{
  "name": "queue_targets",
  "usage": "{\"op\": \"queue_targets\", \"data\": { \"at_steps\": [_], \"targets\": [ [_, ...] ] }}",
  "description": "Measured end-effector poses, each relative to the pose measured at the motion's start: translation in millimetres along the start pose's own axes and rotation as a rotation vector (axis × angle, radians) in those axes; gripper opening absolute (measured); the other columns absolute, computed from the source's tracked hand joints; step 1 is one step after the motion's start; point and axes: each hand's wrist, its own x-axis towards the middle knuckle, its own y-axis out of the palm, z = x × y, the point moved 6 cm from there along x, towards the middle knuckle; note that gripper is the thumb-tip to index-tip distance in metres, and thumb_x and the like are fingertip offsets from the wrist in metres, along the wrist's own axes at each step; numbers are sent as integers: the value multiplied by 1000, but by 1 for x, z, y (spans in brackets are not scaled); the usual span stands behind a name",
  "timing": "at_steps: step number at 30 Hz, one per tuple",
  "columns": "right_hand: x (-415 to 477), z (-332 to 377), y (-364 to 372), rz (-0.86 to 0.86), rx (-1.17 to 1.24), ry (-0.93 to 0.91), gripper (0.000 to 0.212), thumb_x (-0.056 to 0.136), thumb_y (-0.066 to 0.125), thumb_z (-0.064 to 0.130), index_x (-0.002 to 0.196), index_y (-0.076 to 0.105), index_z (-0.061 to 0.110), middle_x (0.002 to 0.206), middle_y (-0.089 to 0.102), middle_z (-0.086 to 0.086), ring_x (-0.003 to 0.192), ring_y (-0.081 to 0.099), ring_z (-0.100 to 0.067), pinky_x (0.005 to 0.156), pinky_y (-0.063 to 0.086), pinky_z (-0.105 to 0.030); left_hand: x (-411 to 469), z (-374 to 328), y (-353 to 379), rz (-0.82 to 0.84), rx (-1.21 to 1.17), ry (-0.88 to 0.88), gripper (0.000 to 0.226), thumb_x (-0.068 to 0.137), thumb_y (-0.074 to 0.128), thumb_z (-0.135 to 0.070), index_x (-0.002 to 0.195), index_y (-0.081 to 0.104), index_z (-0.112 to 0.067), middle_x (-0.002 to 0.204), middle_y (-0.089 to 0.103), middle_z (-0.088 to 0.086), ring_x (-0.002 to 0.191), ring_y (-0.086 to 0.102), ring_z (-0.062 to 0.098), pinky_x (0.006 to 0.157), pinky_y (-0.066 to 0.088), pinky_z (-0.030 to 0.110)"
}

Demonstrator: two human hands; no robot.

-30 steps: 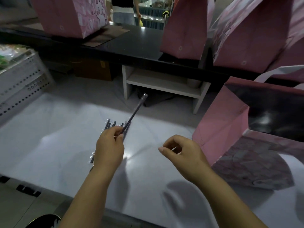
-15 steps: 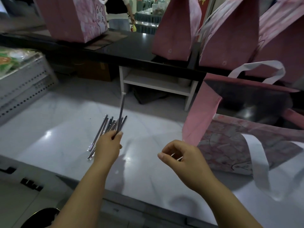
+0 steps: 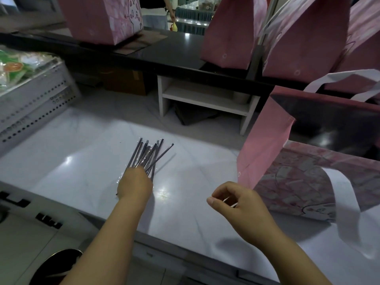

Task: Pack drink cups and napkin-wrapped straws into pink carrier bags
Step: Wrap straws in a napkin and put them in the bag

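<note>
Several dark, clear-wrapped straws [image 3: 147,154] lie fanned out on the white counter [image 3: 82,161]. My left hand [image 3: 134,185] rests on the near end of the pile, back up and fingers hidden. It grips one straw [image 3: 164,151], which juts out to the right, slightly above the rest. My right hand [image 3: 241,203] hovers over the counter with curled fingers, pinching a thin pale sliver that I cannot identify. Just right of it stands an open pink carrier bag [image 3: 265,145] with white handles and a dark inside. No cups are in view.
More pink bags [image 3: 230,36] stand on the black raised counter [image 3: 174,52] at the back. A grey perforated crate [image 3: 35,99] with green packets sits at left. A white shelf [image 3: 205,95] is under the black counter. A dark stool [image 3: 55,266] is at bottom left.
My left hand has lowered the single raised straw down and forward onto the pile. The right hand has kept its pinch and barely moved.
</note>
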Motion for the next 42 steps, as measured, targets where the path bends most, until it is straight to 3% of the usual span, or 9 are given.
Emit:
{"op": "queue_targets", "data": {
  "at_steps": [7, 11, 16, 20, 28, 34, 39, 42],
  "targets": [
    [10, 2, 4, 24, -15, -7, 10, 82, 69, 39, 78, 65, 30, 78, 67, 12, 72, 60, -5, 60, 49, -16, 1, -4, 6, -22, 3, 37, 24, 88, 52, -15, 108, 57, -3, 116, 51, 19, 102, 56, 40, 81, 45, 40],
    [12, 2, 4, 26, -22, -16, 10, 82, 69, 38, 78, 65, 30, 77, 66, 13, 71, 60, -4, 59, 48, -16, 6, -4, 4, -31, 86, 52, 25, 84, 45, 1, 103, 59, -5, 110, 56, 17, 99, 58, 37, 76, 45, 36],
    [17, 4, 4, 13, -12, -34, 10, 81, 70, 38, 77, 65, 29, 77, 67, 12, 70, 60, -6, 59, 49, -16, 14, -10, 0, -2, 172, 62, 24, 81, 51, -8, 104, 58, -11, 107, 61, 12, 97, 60, 33, 73, 45, 33],
    [21, 6, 3, 11, -13, -40, 10, 81, 70, 37, 78, 65, 30, 77, 67, 13, 71, 60, -6, 59, 49, -16, 23, -14, 4, -6, 170, 152, 26, 85, 48, -15, 110, 54, -19, 112, 51, 8, 97, 58, 33, 69, 41, 33],
    [32, 4, 2, 10, -22, -26, 10, 82, 69, 39, 78, 65, 30, 79, 66, 14, 72, 60, -4, 59, 48, -15, 44, -14, 11, 55, 169, 31, 24, 91, 51, -16, 114, 56, -9, 119, 56, 10, 109, 57, 33, 83, 47, 40],
    [38, 2, 2, -2, -23, -23, 11, 81, 70, 39, 76, 65, 31, 79, 66, 19, 69, 60, -4, 57, 46, -13, 52, -22, 11, 139, 210, 6, 26, 85, 48, -5, 108, 61, -6, 118, 60, 15, 106, 59, 34, 84, 48, 38],
    [39, 1, 0, -6, -8, -16, 11, 80, 70, 38, 76, 65, 29, 80, 66, 17, 69, 60, -6, 58, 47, -15, 62, -22, 6, 99, 208, 52, 32, 90, 51, -20, 120, 49, -9, 123, 52, 13, 111, 55, 34, 84, 46, 39],
    [40, -1, 0, -4, -5, -1, 11, 80, 71, 37, 76, 65, 29, 80, 66, 18, 69, 60, -6, 59, 48, -15, 65, -19, 8, 97, 186, 68, 28, 91, 49, -22, 117, 51, -10, 119, 52, 12, 107, 56, 34, 81, 46, 38]
  ]
}}
